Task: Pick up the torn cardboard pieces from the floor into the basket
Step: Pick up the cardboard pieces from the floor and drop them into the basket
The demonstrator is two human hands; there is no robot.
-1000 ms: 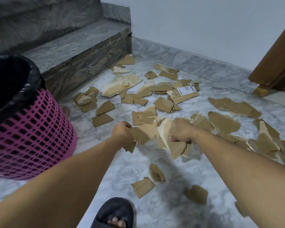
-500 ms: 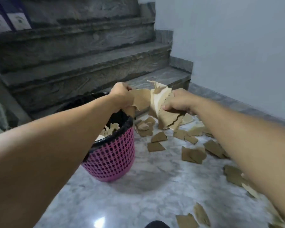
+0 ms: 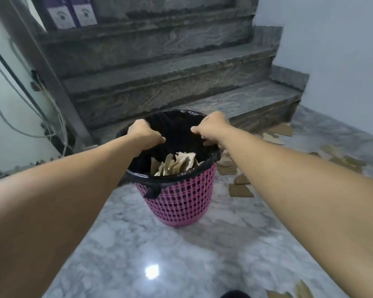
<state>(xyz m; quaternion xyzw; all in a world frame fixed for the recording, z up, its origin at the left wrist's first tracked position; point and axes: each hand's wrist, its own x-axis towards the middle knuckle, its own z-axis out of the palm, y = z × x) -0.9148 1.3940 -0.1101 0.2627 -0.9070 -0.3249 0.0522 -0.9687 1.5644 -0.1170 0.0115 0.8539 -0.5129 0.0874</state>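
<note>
Pink basket (image 3: 179, 203) with black liner (image 3: 172, 134) stands on the marble floor (image 3: 159, 254), just before the lowest stair step (image 3: 246, 102); bare floor lies on its near side. Left hand (image 3: 142, 134) and right hand (image 3: 209, 127) hover over its mouth, each grip loosely curled, holding nothing. Torn cardboard pieces (image 3: 177, 162) lie inside below both hands; loose scraps (image 3: 240, 190) lie right of the basket.

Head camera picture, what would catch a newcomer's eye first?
The pink basket with a black liner stands mid-floor before the grey stairs, torn cardboard pieces piled inside. The left hand and right hand hover over its rim. More cardboard scraps litter the marble floor to its right.
</note>
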